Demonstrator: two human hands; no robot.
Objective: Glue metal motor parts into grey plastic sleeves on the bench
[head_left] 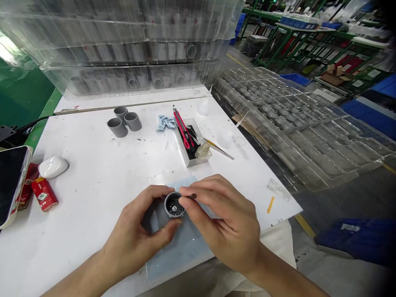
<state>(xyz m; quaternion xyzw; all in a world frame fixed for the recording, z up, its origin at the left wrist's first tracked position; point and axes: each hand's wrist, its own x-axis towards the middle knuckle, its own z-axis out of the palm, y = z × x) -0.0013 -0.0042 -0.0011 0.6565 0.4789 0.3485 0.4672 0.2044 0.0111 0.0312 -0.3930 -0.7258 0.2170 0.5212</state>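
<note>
Head | left hand (136,235) holds gray fitting (174,205) | red utility knife (183,128) beyond

The short grey plastic cylinder (172,208) in front of you is matt and smooth-walled, and the three grey plastic tubes (123,121) on the table (93,177) look the same. Your table has a smooth, scuffed white top, the pale blue cloth (166,122) is soft and crumpled, the red utility knife (183,128) is glossy plastic, and the stacked clear plastic trays (297,119) shine.
</note>
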